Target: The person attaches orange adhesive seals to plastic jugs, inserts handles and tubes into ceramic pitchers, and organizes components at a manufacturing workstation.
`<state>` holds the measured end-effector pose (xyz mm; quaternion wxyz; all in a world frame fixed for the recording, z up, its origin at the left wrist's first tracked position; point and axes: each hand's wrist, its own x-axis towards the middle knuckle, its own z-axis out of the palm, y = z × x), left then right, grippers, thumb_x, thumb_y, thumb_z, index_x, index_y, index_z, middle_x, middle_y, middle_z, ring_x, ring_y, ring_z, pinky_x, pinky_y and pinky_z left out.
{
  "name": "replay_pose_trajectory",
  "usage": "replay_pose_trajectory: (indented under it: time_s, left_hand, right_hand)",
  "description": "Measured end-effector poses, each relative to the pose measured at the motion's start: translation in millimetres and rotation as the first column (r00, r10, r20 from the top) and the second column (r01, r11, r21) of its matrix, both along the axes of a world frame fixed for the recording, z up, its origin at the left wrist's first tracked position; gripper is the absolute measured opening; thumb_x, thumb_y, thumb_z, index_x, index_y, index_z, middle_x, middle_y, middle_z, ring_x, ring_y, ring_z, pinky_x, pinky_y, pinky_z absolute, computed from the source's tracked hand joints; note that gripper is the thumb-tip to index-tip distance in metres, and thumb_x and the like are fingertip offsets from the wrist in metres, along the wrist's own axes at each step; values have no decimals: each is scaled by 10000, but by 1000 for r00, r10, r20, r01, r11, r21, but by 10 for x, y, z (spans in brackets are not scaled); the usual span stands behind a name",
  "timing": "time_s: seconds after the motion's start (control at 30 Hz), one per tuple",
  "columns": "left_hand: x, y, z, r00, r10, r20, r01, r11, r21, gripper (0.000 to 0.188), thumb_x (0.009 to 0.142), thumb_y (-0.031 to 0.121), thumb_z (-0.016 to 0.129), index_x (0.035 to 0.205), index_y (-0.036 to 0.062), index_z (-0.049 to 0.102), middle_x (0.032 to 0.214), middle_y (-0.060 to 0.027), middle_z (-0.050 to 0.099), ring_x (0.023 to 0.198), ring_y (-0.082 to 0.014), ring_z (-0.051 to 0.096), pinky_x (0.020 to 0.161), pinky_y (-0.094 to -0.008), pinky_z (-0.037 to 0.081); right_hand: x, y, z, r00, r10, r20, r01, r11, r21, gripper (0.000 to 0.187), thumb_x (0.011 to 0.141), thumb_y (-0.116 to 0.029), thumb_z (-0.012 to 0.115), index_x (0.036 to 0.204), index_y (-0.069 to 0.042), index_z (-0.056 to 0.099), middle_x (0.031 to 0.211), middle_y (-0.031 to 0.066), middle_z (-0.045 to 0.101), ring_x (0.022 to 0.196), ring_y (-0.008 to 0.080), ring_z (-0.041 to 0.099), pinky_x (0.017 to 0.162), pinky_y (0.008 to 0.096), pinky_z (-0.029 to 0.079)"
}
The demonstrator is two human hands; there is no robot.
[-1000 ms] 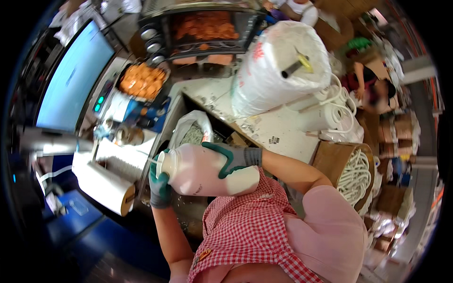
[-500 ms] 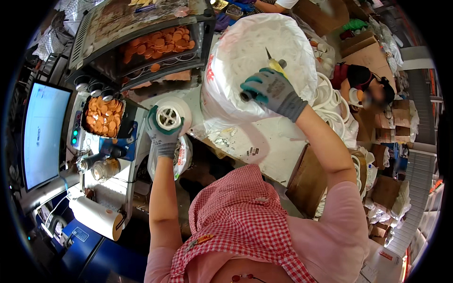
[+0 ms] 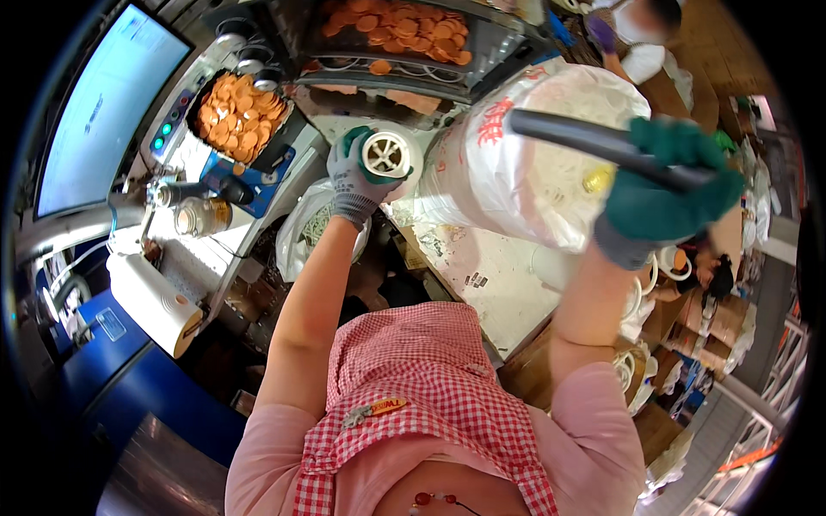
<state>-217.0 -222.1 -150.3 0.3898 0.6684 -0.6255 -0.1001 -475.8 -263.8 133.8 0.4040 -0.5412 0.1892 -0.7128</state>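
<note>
A grey and green glove covers my left hand [image 3: 354, 176], whose fingers curl round the side of a white round plastic part [image 3: 388, 154] with a spoked opening facing up. A wider white round body shows beneath that part. To the right, my gloved right hand [image 3: 667, 198] is raised and closed round a long dark grey rod-shaped tool [image 3: 575, 136]. It points left, across the big white plastic bag [image 3: 465, 176]; its far end by the hand is blurred. Beyond the tool, a yellow object [image 3: 598, 179] lies on the bag's pale, translucent contents.
Orange discs fill a dark bin [image 3: 239, 119] at left, and more lie inside a dark oven-like box [image 3: 404, 73] at the back. A screen [image 3: 107, 103], a glass jar [image 3: 202, 218] and a small plastic bag [image 3: 301, 228] stand leftward. A co-worker [image 3: 641, 34] is at the far right.
My right hand has risen and moved right, and the dark tool now shows at length. My view has turned, shifting the scene. My left hand stays on the white part.
</note>
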Motion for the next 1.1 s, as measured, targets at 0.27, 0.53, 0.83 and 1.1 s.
replay_pose_trajectory:
  time_s: [0.27, 0.53, 0.83, 1.1]
  left_hand:
    - [116, 46, 104, 998, 19, -51, -21, 999, -34, 743, 506, 470, 861, 1123, 128, 625, 1124, -92, 586, 1083, -321, 540, 950, -469, 423]
    - [115, -41, 26, 996, -31, -87, 23, 996, -85, 735, 490, 437, 842, 1103, 102, 618, 1127, -119, 584, 1077, -341, 541, 962, -460, 425]
    - [274, 236, 233, 995, -61, -78, 65, 997, 49, 687, 593, 336, 873, 1153, 80, 568, 1196, -120, 569, 1125, -353, 507, 972, -455, 422]
    - [726, 1027, 386, 986, 91, -141, -101, 993, -68, 802, 585, 224, 889, 1259, 22, 505, 1298, -168, 508, 1221, -352, 490, 1055, -460, 396]
  right_hand:
    - [1255, 61, -444, 938, 329, 105, -339, 936, 96, 345, 973, -309, 438, 740, -56, 412, 654, 49, 375, 527, 192, 416, 503, 365, 425]
    - [1613, 32, -2069, 997, 24, -79, 8, 927, 376, 60, 900, -74, 530, 863, -27, 522, 699, 85, 536, 535, 172, 535, 451, 320, 466]
    - [324, 659, -289, 857, -106, -504, -17, 972, -234, 254, 904, -255, 599, 780, -46, 527, 698, 73, 484, 578, 191, 487, 557, 386, 484]
    - [-622, 420, -792, 93, -316, -944, -73, 943, -323, 485, 650, -545, 761, 823, -121, 602, 792, 65, 581, 680, 271, 595, 668, 387, 481]
